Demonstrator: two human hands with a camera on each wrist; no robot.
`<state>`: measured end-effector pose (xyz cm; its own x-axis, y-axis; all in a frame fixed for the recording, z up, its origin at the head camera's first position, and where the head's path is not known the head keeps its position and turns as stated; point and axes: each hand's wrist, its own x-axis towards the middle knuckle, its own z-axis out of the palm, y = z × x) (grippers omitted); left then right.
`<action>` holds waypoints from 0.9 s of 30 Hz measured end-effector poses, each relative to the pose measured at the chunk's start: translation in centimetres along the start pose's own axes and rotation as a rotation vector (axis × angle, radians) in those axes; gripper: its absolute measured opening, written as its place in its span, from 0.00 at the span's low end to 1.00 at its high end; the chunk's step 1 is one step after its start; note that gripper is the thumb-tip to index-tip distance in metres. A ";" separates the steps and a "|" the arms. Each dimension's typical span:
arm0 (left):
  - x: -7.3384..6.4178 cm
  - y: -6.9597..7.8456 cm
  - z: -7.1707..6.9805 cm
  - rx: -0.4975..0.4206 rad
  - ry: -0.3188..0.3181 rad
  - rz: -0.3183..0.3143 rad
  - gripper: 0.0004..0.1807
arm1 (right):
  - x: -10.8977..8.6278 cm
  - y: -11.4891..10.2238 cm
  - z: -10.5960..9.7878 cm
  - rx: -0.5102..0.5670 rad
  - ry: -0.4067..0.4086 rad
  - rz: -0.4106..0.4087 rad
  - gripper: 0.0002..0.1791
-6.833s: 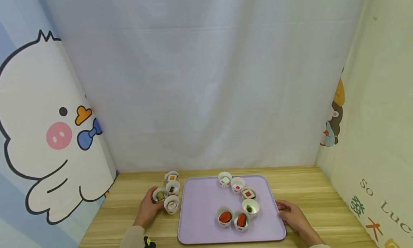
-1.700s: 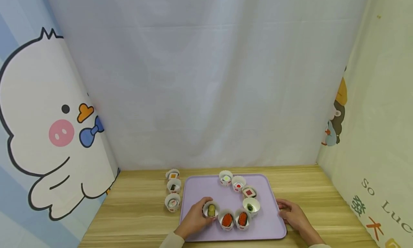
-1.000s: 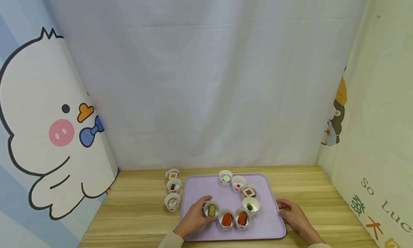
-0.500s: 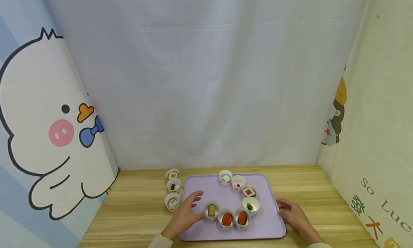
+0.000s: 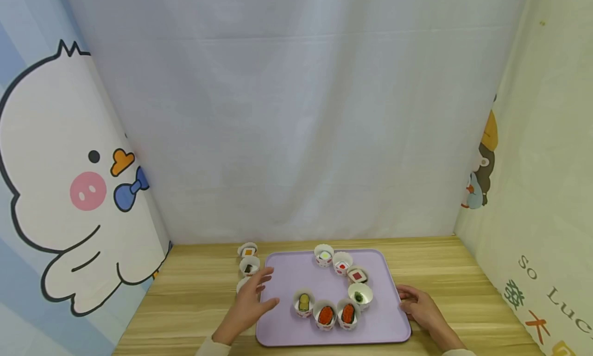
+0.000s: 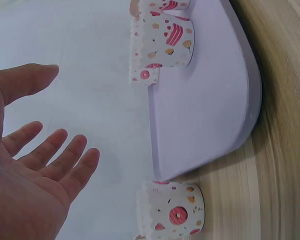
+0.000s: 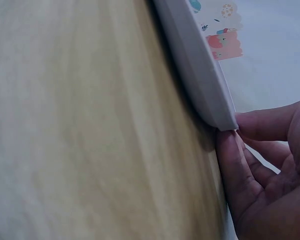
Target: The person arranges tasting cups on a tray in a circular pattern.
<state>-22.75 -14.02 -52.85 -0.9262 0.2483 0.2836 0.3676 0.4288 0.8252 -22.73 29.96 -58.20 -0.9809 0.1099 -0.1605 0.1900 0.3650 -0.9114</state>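
Note:
My left hand (image 5: 245, 307) holds nothing, thumb and fingers spread, over the left edge of the lilac tray (image 5: 287, 333). In the head view it partly covers a paper cup (image 5: 242, 284) on the table; that printed cup (image 6: 172, 210) also shows in the left wrist view. Just right of this hand, a cup with a yellow-green-topped sushi piece (image 5: 303, 302) stands on the tray, beside two cups with red roe sushi (image 5: 326, 315). My right hand (image 5: 421, 308) pinches the tray's right rim (image 7: 222, 110) between thumb and finger.
Other sushi cups (image 5: 343, 265) curve along the tray's right half. Left of the tray, cups with an orange-centred piece (image 5: 248, 251) and a dark-topped piece (image 5: 250, 268) stand in a row on the wooden table (image 5: 185, 294). A pale curtain (image 5: 296, 140) hangs behind.
My left hand brought the yellow-green-topped sushi cup from the table onto the tray beside the roe cups, let it go and drew back left. The right hand stays at the tray's rim.

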 end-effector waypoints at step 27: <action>-0.8 -3.7 -4.1 0.026 0.181 -0.174 0.40 | -0.1 0.0 0.0 0.002 0.000 -0.004 0.29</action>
<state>-23.74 -19.34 -54.15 -0.9748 0.0100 0.2231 0.2010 0.4747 0.8569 -22.65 29.95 -58.16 -0.9817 0.1087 -0.1566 0.1859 0.3640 -0.9127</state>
